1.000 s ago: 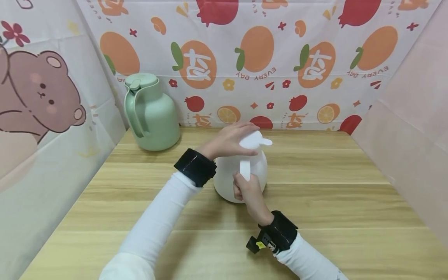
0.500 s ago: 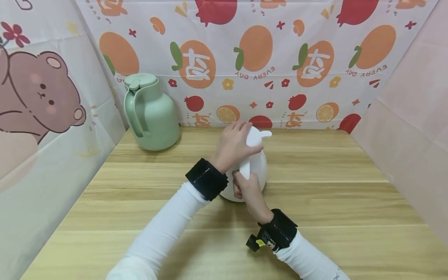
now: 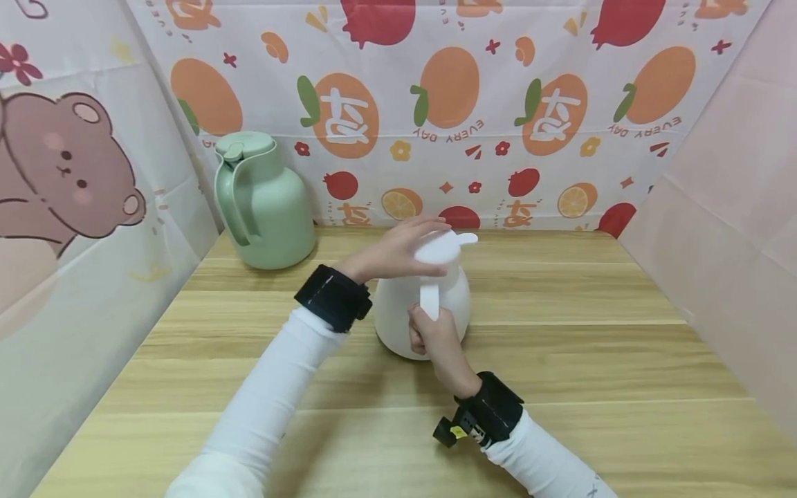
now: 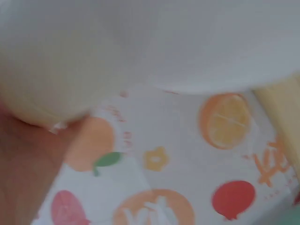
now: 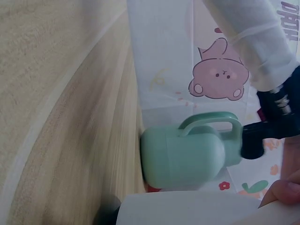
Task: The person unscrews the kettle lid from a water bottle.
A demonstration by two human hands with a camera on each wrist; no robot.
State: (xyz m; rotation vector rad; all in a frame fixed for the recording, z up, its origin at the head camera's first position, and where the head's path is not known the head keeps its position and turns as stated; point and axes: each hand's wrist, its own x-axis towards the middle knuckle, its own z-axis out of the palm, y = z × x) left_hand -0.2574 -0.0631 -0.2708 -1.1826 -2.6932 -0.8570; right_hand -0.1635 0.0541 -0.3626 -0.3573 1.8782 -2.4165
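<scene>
A white thermos jug (image 3: 392, 321) stands upright on the wooden table in the head view. My left hand (image 3: 392, 252) reaches over its top from the left, thumb and fingers spread around the white lid (image 3: 438, 249). A small white tab (image 3: 468, 238) sticks out to the right of that lid. Lower down, my right hand (image 3: 438, 339) grips the jug's handle (image 3: 429, 299), its fingers curled round it. Close up and blurred, the white jug (image 4: 197, 42) fills the top of the left wrist view. Part of the right hand (image 5: 285, 192) shows in the right wrist view.
A green thermos jug (image 3: 274, 214) with its lid on stands at the table's back left corner. Behind the table (image 3: 560, 373) hangs a fruit-print cloth (image 3: 405, 90). Further cloths line the left and right sides.
My left hand turned clockwise at the lid, then swung back to about its earlier angle. The right hand keeps its grip on the handle, and the jug stays in place.
</scene>
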